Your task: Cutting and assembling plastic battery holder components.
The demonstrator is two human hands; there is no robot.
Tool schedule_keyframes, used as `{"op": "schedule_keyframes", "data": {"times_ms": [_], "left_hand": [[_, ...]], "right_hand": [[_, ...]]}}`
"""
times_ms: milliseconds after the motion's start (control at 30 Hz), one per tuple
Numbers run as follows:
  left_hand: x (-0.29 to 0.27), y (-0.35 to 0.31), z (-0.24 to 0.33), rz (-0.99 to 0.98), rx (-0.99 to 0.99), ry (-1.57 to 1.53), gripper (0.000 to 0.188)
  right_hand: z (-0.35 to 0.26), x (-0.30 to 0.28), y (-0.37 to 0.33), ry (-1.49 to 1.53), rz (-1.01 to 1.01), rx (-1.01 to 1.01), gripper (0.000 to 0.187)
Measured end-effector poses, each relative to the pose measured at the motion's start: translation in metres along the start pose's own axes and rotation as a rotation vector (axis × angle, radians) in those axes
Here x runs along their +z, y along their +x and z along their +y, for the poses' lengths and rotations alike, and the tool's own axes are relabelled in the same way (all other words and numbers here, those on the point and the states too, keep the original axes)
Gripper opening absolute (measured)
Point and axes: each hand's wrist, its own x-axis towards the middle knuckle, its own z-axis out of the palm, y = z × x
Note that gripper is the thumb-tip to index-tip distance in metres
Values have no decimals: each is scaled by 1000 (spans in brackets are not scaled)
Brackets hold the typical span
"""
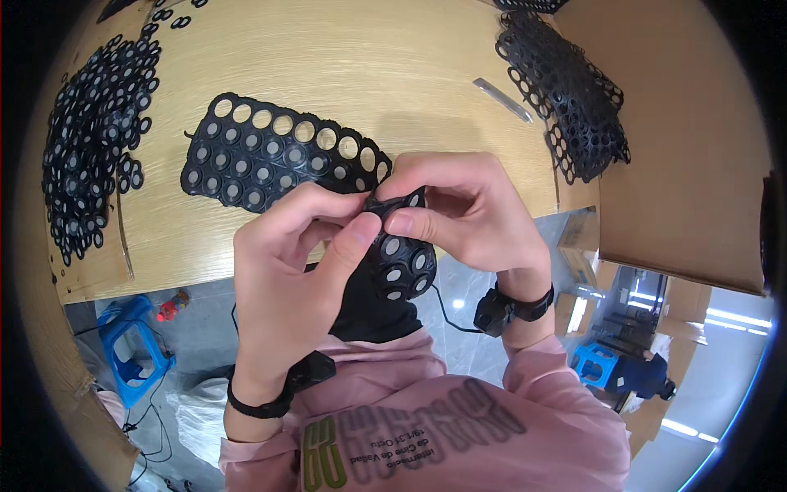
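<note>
Both my hands pinch a black rubber sheet (398, 266) set with round grey-centred discs, in front of my chest at the table's near edge. My left hand (295, 254) grips its upper edge between thumb and forefinger. Close against it, my right hand (467, 209) pinches the same edge, thumb tip beside thumb tip. The sheet's lower part hangs curved below the fingers. Just beyond lies another stretch of black sheet (270, 153), with rows of discs and a far row of open holes. My hands hide whether the two join.
A heap of loose black rings with grey centres (90, 148) covers the table's left side. Punched-out black sheets (566, 98) pile up at the right, near a thin metal strip (502, 100) and a cardboard wall (672, 131). A blue stool (131, 348) stands on the floor.
</note>
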Motion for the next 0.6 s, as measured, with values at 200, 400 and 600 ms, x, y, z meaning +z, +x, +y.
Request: {"op": "schedule_keyframes", "data": {"times_ms": [200,400,600], "left_hand": [[-4,3,-2,18,-80,-95,9],[-17,17,-4,144,-139,128,13],[-34,32,-2,77,-110,238,13]], "right_hand": [[14,-3,2,134,-13,-12,17],[30,-4,3,128,206,-40,18],[26,-4,5,83,210,48,19]]}}
